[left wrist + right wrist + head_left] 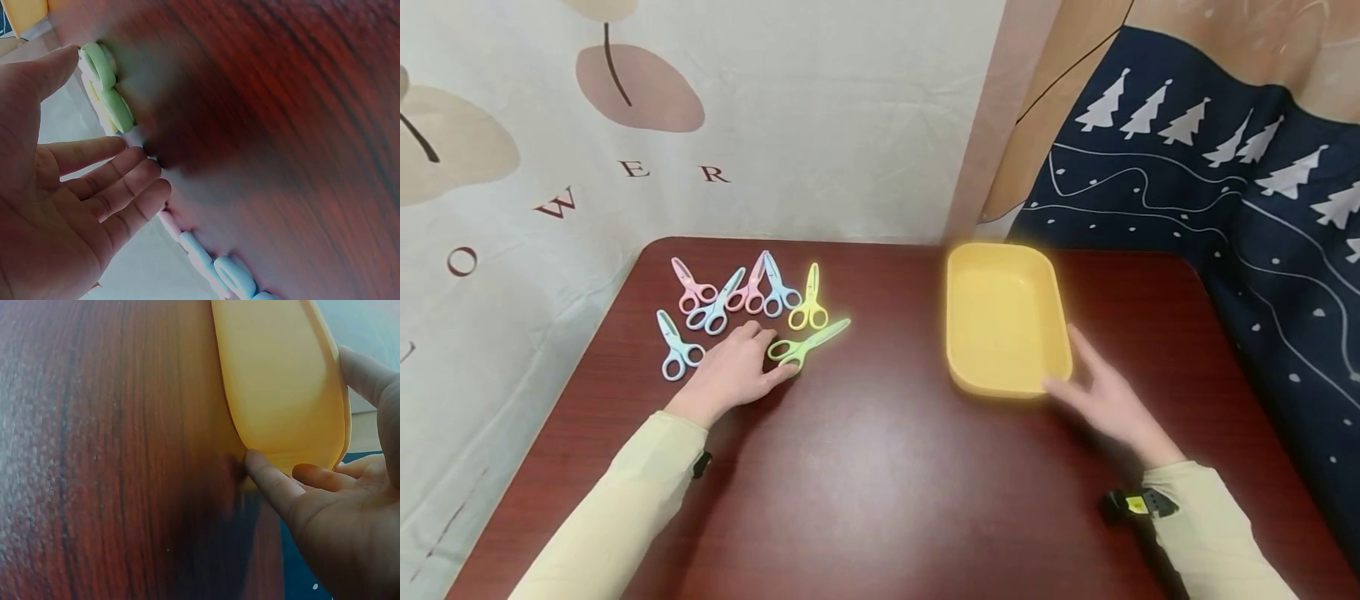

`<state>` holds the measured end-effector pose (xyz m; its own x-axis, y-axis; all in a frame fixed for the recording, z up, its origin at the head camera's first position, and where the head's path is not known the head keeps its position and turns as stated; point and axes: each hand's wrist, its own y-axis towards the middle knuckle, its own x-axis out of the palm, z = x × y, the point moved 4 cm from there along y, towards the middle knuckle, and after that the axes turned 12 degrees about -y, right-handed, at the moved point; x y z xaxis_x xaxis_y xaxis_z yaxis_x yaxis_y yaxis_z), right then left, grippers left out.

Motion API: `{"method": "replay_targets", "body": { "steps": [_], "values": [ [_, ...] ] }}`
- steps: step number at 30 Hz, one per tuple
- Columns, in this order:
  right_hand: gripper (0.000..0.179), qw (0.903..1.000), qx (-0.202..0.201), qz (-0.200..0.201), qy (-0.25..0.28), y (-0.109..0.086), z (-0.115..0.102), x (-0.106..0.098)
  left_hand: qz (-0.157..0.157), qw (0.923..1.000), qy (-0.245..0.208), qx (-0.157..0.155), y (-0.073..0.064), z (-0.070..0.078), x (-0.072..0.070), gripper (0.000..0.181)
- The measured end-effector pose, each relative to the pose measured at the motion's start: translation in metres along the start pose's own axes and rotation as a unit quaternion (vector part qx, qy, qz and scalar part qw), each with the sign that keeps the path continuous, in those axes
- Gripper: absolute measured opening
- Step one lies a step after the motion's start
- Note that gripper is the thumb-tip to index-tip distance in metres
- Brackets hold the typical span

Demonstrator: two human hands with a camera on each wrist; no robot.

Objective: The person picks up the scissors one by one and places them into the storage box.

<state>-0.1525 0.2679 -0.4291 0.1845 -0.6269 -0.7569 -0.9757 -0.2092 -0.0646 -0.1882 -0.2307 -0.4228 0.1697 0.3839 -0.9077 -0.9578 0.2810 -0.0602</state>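
Note:
My left hand (735, 367) is over the table with fingers slightly bent, its thumb tip right at a handle loop of the green scissors (820, 335). In the left wrist view, the green loops (117, 110) show just past that thumb, and nothing is held in the palm. Beyond the fingers lie yellow scissors (810, 302), and blue scissors (674, 346) sit to the hand's left. Over on the right, a yellow tray (1003, 317) has my right hand (1105, 400) at its near right corner. The right thumb and extended fingers straddle that corner, touching the tray's sides (281, 375).
Behind the left hand, pink scissors (693, 286) and more blue scissors (718, 302) lie close together, some overlapping. The dark red wooden table (880, 467) ends at a pale printed cloth (835, 150) at the back. A navy cloth with white trees (1157, 167) hangs at the right.

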Motion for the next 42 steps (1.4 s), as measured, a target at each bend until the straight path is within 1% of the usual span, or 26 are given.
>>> {"method": "replay_targets", "body": {
  "steps": [4, 8, 12, 19, 23, 30, 34, 38, 42],
  "values": [
    [0.093, 0.9999, -0.006, 0.002, 0.011, 0.0003, -0.0003, 0.0004, -0.004, 1.0, -0.001, -0.005, 0.0007, 0.0003, 0.0013, 0.065],
    [0.092, 0.9997, -0.004, 0.005, 0.022, -0.0005, -0.0007, 0.0015, -0.003, 1.0, 0.001, -0.002, 0.0014, 0.0001, 0.0021, 0.06],
    [0.091, 0.9997, -0.002, 0.011, 0.02, -0.0008, -0.0008, 0.0022, 0.0, 1.0, 0.0, 0.003, 0.0018, 0.0005, 0.0015, 0.054],
    [0.091, 0.9997, -0.006, 0.016, 0.019, 0.0, -0.0017, 0.0026, 0.004, 1.0, -0.004, 0.005, 0.0019, 0.0016, 0.0003, 0.053],
    [0.091, 0.9999, 0.002, 0.015, 0.006, -0.0008, -0.0014, 0.0016, 0.006, 0.9998, -0.018, 0.001, 0.0032, 0.001, 0.0, 0.053],
    [0.091, 0.9998, 0.011, 0.014, 0.005, -0.0021, 0.0, 0.0016, 0.002, 0.9986, -0.05, -0.013, 0.0058, -0.0026, 0.0004, 0.056],
    [0.091, 0.9998, 0.012, 0.015, 0.001, -0.0025, 0.0007, 0.0024, 0.007, 0.996, -0.086, -0.021, 0.0078, -0.0055, 0.0017, 0.05],
    [0.091, 0.9998, 0.012, 0.014, 0.002, -0.0025, 0.0007, 0.0028, 0.015, 0.9931, -0.114, -0.021, 0.0084, -0.0065, 0.0015, 0.041],
    [0.09, 0.9998, 0.009, 0.016, 0.006, -0.0024, -0.0002, 0.0026, 0.016, 0.9909, -0.131, -0.028, 0.0074, -0.0055, 0.0004, 0.044]
  ]
}}
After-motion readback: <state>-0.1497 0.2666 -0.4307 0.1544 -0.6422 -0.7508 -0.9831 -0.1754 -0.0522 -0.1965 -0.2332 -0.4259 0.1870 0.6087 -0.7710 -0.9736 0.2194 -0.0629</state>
